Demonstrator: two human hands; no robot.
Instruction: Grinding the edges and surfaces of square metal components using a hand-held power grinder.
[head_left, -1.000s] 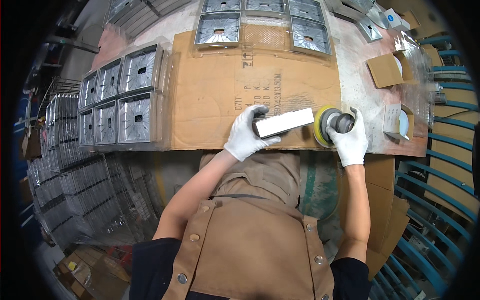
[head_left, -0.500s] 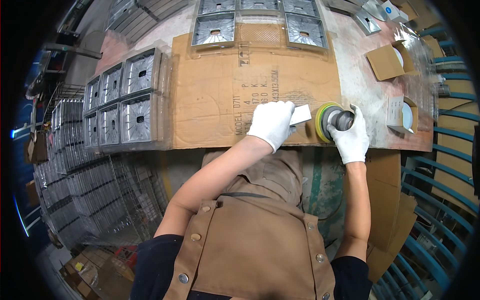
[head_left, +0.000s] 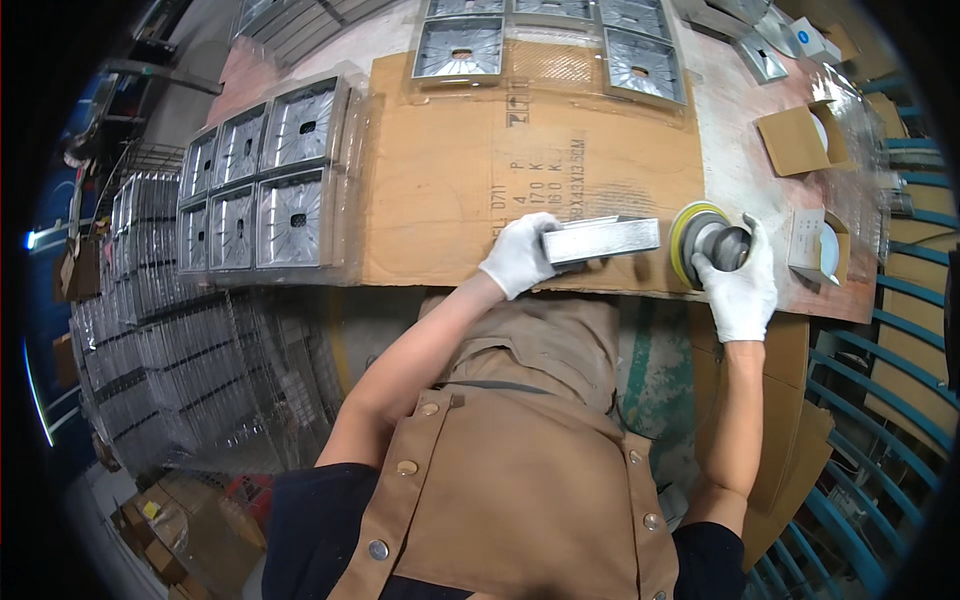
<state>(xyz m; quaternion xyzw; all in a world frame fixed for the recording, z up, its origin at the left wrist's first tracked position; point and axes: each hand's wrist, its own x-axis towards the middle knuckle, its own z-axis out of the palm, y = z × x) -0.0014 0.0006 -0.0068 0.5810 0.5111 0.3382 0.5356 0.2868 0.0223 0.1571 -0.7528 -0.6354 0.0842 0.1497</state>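
My white-gloved left hand (head_left: 519,256) is closed on the left end of a shallow metal box (head_left: 604,239). The box is tilted up, so a pale, brushed side wall faces me above the cardboard's near edge. To its right, my gloved right hand (head_left: 738,283) grips a disc sander (head_left: 722,246) with a dark round body and a yellow-green rimmed pad. The pad stands on edge, turned toward the box, with a small gap between them. Fingers behind the box and the sander are partly hidden.
A printed cardboard sheet (head_left: 440,200) covers the bench. Square metal boxes sit in a clear tray at left (head_left: 355,240) and another tray at the far side (head_left: 510,92). At right stand two opened small cartons (head_left: 785,145) with pale discs, beside blue roller bars (head_left: 915,250).
The metal box has turned, so its long side wall now shows instead of a short end. My right hand and the sander sit slightly further right as the whole view shifts.
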